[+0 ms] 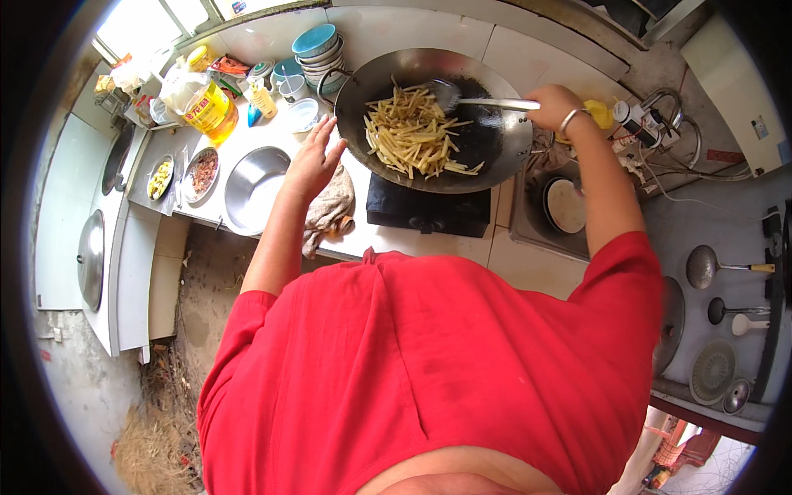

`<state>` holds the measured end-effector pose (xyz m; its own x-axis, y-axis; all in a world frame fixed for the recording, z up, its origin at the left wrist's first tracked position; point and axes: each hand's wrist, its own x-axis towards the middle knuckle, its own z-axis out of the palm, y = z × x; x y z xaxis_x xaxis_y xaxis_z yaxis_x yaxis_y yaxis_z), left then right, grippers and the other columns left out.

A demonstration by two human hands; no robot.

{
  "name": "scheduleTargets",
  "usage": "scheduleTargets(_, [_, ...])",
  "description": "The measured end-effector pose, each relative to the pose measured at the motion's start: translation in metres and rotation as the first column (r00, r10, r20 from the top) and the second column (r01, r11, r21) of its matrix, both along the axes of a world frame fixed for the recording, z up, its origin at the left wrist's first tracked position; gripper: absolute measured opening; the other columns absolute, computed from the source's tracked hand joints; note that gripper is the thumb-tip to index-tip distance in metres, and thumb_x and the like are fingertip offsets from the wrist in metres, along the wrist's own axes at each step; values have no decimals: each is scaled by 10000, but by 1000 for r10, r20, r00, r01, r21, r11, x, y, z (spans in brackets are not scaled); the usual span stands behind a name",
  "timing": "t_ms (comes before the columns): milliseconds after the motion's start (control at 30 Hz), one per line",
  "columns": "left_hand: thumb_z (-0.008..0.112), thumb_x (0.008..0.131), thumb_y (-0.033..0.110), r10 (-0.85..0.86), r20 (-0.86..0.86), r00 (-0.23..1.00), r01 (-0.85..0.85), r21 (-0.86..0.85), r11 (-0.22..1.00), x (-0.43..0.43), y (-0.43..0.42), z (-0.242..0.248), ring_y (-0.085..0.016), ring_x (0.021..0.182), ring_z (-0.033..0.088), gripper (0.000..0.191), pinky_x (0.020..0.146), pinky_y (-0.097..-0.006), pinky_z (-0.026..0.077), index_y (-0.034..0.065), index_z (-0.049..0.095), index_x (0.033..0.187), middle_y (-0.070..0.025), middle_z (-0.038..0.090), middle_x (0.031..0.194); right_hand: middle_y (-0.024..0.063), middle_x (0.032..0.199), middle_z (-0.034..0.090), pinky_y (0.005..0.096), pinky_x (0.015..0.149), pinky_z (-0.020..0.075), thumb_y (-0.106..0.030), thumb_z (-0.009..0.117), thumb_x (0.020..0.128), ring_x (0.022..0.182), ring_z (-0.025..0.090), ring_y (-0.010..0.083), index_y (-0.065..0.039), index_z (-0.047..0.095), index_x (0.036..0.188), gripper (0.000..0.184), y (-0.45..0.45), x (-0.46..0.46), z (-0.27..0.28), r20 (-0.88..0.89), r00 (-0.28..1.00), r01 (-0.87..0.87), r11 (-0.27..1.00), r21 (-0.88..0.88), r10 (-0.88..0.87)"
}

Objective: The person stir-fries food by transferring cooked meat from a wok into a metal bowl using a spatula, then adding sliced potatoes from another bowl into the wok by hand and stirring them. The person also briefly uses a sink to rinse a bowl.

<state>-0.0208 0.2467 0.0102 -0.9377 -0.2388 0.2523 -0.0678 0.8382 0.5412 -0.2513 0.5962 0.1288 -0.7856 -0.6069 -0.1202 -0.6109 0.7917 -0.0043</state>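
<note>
A large metal wok (pixel 507 148) rests on a black gas stove (pixel 427 213), with a heap of pale cut strips, apparently potato, (pixel 411 133) on its left side. My right hand (pixel 550 105) grips the handle of a metal spatula (pixel 501 103), whose blade lies in the wok against the strips' upper right edge. My left hand (pixel 315 158) is by the wok's left rim, fingers apart and holding nothing. Below it a crumpled cloth (pixel 331 207) lies on the counter, and a steel basin (pixel 238 185) stands just left of my forearm.
Plates of chopped yellow food (pixel 161 177) and reddish chopped food (pixel 203 175) are at the left. Behind them stand an oil bottle (pixel 207 108) and stacked bowls (pixel 318 49). Right of the stove is a sink (pixel 526 216) holding a pan. Ladles (pixel 701 267) hang far right.
</note>
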Motion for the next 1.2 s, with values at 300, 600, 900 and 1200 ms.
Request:
scheduleTargets(300, [471,909,370,29,-30,999,-30,-2,1000,18,-7,-17,-323,1282,351,534,1040,-364,300,77,375,1346,-163,331,1415,92,853,615,386,668,470,-117,614,757,764,594,294,-146,643,1034,280,-30,65,15,-346,859,-463,862,-207,378])
scheduleTargets(600, [479,915,333,117,-31,993,-115,58,992,43,-32,-35,-311,1276,357,499,1047,-361,292,81,390,1337,-158,359,1398,61,753,538,347,557,437,-21,577,743,664,561,258,-156,667,983,290,12,140,95,-457,789,-505,857,-103,410])
scheduleTargets(900, [511,910,300,278,-17,960,-275,111,955,95,-97,-86,-312,1257,387,475,1037,-363,309,40,431,1299,-188,417,1347,87,801,565,345,617,449,-13,604,724,720,576,272,-143,659,1019,327,36,188,101,-234,927,-334,930,-154,295])
scheduleTargets(1200, [523,889,340,416,30,909,-417,13,909,132,-126,-112,-324,1244,396,520,1033,-367,313,29,440,1297,-198,432,1328,103,796,576,406,662,474,-149,568,809,758,584,307,-227,597,1147,349,1,149,7,-257,962,-102,995,-9,96])
